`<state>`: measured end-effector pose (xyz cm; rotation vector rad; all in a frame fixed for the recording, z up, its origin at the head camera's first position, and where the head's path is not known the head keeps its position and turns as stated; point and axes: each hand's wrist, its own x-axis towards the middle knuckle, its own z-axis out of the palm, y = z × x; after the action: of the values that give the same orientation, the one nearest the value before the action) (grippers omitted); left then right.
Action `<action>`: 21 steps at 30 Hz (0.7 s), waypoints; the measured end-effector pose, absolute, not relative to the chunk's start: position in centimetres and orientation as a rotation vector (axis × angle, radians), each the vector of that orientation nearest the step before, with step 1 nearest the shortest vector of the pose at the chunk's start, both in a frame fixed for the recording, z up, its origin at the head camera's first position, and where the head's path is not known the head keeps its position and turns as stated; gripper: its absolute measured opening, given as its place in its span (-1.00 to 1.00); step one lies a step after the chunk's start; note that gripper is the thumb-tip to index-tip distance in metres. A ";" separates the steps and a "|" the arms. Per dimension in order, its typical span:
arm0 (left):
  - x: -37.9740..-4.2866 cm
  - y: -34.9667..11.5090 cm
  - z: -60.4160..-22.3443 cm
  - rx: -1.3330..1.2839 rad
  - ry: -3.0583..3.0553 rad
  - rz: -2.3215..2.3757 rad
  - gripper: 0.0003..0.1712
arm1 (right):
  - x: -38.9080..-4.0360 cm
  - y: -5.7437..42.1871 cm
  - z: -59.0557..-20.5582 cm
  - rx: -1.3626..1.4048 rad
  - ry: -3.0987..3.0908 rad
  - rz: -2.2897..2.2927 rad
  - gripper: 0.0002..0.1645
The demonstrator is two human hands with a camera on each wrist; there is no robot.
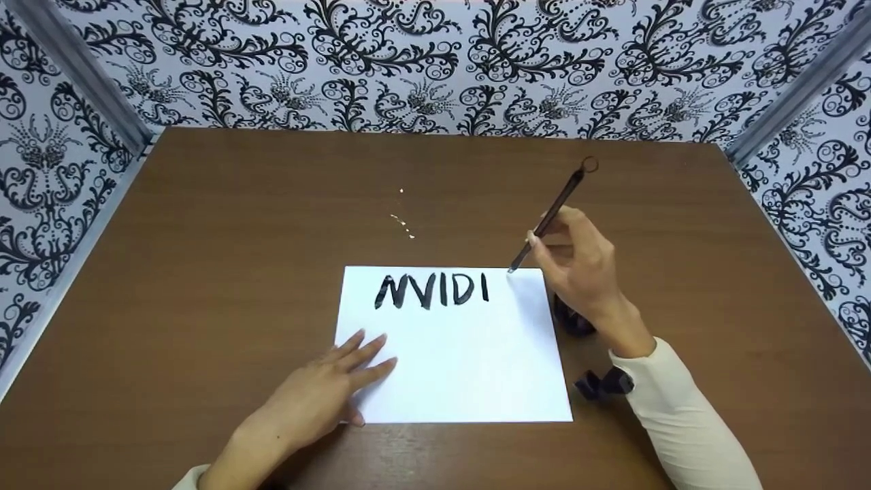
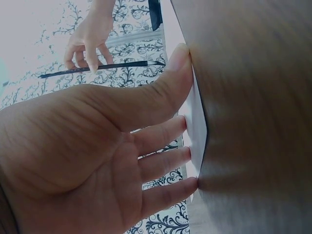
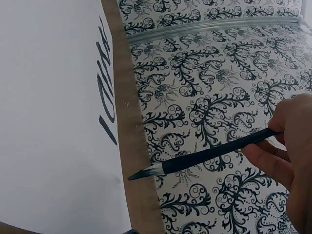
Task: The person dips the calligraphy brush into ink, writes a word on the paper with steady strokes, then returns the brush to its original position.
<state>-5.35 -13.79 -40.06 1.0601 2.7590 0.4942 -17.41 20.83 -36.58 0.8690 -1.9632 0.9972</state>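
A white sheet of paper (image 1: 463, 367) lies on the table with the black brushed letters "NVIDI" (image 1: 430, 291) along its top. My right hand (image 1: 578, 262) pinches a dark paintbrush (image 1: 559, 197) with a loop at its end. The brush slants down, and its dark-stained bristle tip (image 3: 141, 173) is near the paper's top edge, to the right of the last letter. With fingers spread, my left hand (image 1: 326, 395) rests on the sheet's lower left edge. In the left wrist view, the thumb (image 2: 161, 95) and fingertips touch the paper's edge.
A dark rounded object (image 1: 573, 318) stands right of the paper, partly hidden under my right hand. Several small pale specks (image 1: 403, 223) mark the brown table (image 1: 204, 272) beyond the paper. Black-and-white patterned walls (image 1: 435, 68) enclose the back and sides.
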 end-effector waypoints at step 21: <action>-5.5 -13.8 -40.0 1.095 2.757 0.492 -0.15 | -17.5 20.2 -37.6 0.987 -1.974 0.973 -0.59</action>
<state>-5.47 -13.84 -40.00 1.0953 2.7572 0.4918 -17.52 20.24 -37.62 0.9873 -1.9744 0.9731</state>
